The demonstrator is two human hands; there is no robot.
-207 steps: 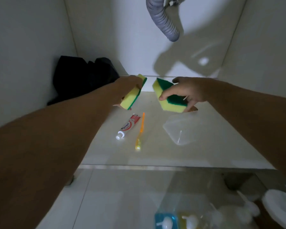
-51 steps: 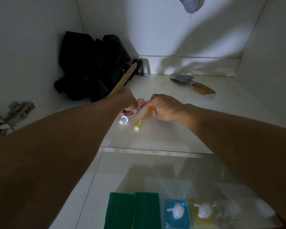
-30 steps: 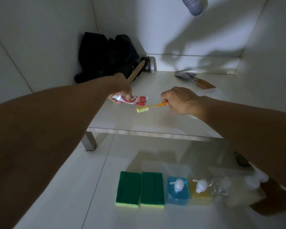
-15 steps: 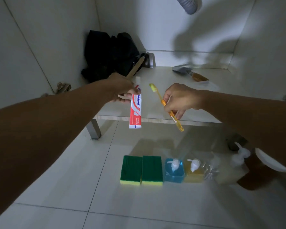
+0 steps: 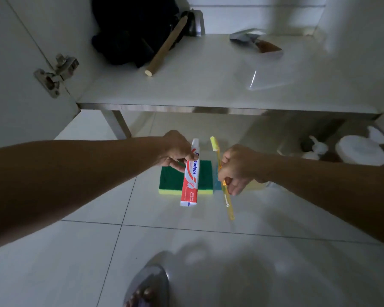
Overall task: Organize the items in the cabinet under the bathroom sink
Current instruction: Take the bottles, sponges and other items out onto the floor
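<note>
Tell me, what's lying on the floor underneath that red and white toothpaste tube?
Below the red and white toothpaste tube in the left hand, two green-topped yellow sponges lie side by side on the white tiled floor. The tube covers their middle, so the seam between them is hidden.

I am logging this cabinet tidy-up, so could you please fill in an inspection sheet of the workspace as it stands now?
Surface: white cabinet shelf, tiled floor in front.
Job's things: toothpaste tube and orange toothbrush held above the floor; green sponges on the floor, pump bottles further right.
Clutter: black cloth, wooden stick, trowel, clear plastic lid on the shelf.
Grips: left hand pinches the tube; right hand holds the toothbrush.
Cables: nothing seen.
Surroundings: door hinge at left; dim light.
</note>
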